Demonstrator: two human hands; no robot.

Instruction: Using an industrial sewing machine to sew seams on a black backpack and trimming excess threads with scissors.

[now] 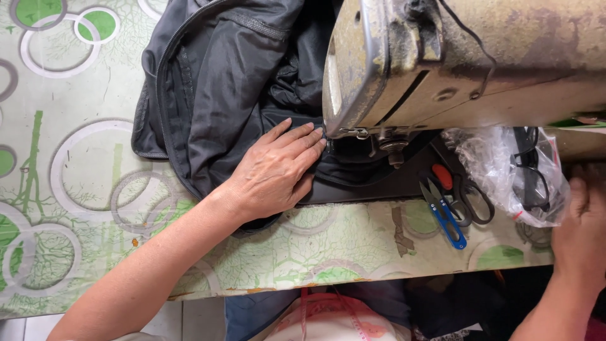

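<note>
Head view: dark garment (221,76) is pressed flat on the surface (76,189) by left hand (274,172), fingers (303,140) extended toward the sewing machine (454,57); right hand (584,227) lies well apart, its finger state indeterminable.

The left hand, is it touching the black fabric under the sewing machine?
Touching. The head view shows the left hand lying flat, palm down, on the black fabric, with its fingertips pressed on the cloth right beside the sewing machine.

— What is staying out of sight?
— The sewing machine (467,63) is hiding its needle and running off the upper right edge.
— And lower right?
— The right hand (581,233) is blurring, partly cut off.
</note>
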